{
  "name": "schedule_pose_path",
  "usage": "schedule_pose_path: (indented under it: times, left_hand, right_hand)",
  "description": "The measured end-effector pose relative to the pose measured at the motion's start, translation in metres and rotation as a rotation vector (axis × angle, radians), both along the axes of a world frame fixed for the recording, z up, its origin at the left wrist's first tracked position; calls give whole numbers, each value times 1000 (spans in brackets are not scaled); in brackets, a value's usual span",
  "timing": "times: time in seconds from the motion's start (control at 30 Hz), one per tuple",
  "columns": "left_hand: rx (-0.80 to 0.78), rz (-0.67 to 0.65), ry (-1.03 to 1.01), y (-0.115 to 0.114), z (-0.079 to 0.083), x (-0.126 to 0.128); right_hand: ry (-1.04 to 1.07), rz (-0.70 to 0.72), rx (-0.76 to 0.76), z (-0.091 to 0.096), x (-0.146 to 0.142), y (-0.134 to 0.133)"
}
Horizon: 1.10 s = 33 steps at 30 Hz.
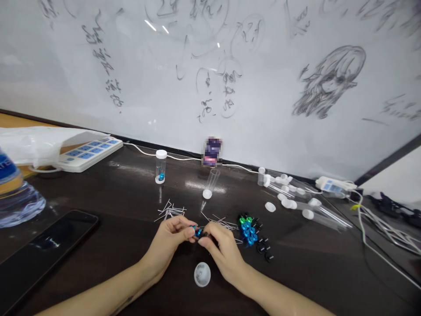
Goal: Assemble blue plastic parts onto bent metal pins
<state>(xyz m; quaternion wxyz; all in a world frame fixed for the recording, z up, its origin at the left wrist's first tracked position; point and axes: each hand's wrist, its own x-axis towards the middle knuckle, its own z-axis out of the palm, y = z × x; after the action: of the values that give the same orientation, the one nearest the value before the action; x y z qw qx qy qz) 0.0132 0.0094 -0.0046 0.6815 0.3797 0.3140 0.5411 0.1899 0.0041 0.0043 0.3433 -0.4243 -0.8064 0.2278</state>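
One tube filled and capped, most parts still loose

A small blue part is held over the dark tabletop, between the two hands. It is pinched by the thumb and fingers of the left hand; in the right hand, a dark piece seems to be gripped against it. Whether the two are already joined cannot be told, as the contact is largely covered by fingers.

As far as can be judged, only one unit is finished: a capped tube, upright at the back, in which a blue piece is seen. Beside it an open tube is stood on its white end, apparently unfilled.

Much appears to be left. Blue parts, green parts and black parts are clustered right of the hands, and bent metal rods are scattered in two heaps behind them. Further tubes and white caps are spread at the far right, seemingly unused.
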Motion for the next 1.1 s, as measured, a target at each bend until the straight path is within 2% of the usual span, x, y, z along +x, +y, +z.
schedule_pose_path:
  times: [0.17, 0.37, 0.63, 0.87, 1.1]
  left_hand:
    - [7, 9, 0, 0, 1, 0]
    - [13, 11, 0, 0, 0, 0]
    - [6, 3, 9, 0, 0, -1]
    - [3, 1, -11, 0, -1, 0]
    - [7, 2, 20, 0, 1, 1]
  right_hand:
    - [-5, 14, 2, 2, -1, -1]
    - [69, -6, 103, 1, -2, 0]
    - [-63, 14, 32, 3, -2, 0]
    - [-52, -16, 123, 4, -4, -3]
    - [-121, 39, 20, 2, -1, 0]
